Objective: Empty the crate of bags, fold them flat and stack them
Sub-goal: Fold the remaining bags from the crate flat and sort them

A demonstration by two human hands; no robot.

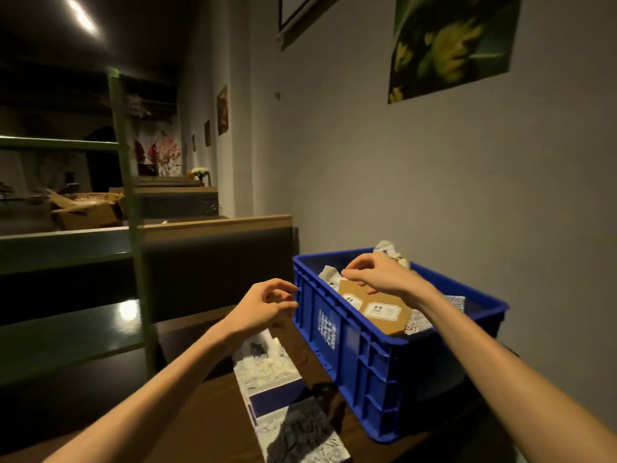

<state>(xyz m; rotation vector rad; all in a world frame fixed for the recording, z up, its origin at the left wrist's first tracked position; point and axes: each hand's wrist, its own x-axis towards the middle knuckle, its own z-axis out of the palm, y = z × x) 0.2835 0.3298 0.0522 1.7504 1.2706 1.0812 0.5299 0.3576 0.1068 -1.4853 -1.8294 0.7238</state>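
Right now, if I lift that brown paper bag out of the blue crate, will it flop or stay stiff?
The brown paper bag lies flat with crisp edges, so it will probably stay fairly stiff. It looks thin and empty, so likely light. It rests loosely on other bags in the blue crate, so it should probably lift free.

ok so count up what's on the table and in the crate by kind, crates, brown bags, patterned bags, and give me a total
Blue crate: 1
Brown paper bag in the crate, under the right hand: 1
White patterned bags showing in the crate: at least 3, partly hidden
Flat patterned bags on the table: 2 visible
Total: at least 7
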